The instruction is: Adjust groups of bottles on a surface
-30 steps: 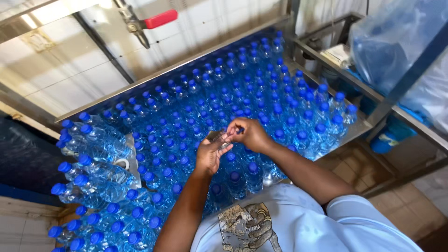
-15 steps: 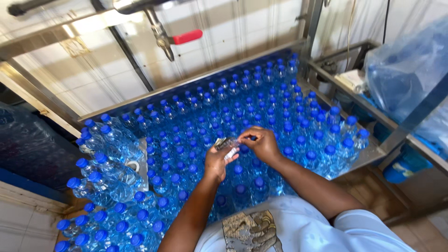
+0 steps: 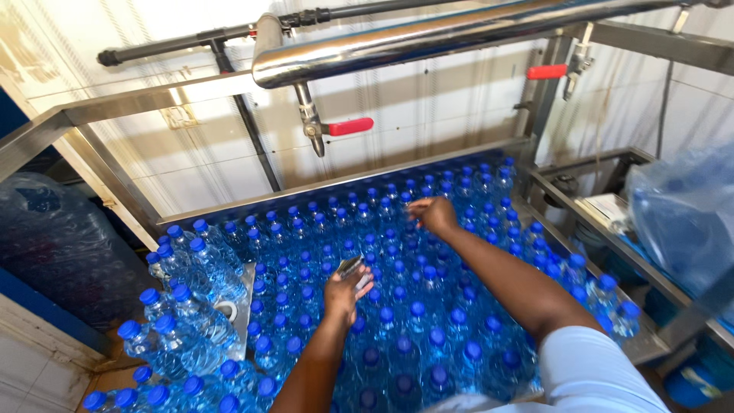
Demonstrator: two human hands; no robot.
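Held between the fingers of the left hand (image 3: 345,291), a small dark flat object (image 3: 350,265) sits above the blue-capped water bottles (image 3: 397,321). Right hand (image 3: 433,215), fingers curled downward, touches bottle tops farther back; its grasp cannot be told. Bottles crowd a steel table (image 3: 344,182) before a white tiled wall (image 3: 428,115); a red-handled valve (image 3: 336,127) hangs above.

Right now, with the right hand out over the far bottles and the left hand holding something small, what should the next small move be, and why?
Probably lower the right hand onto the blue cap just beneath it. The fingers hover over the far rows without gripping anything, while the left hand holds a small dark piece near the middle of the bottles. What that piece is cannot be told.
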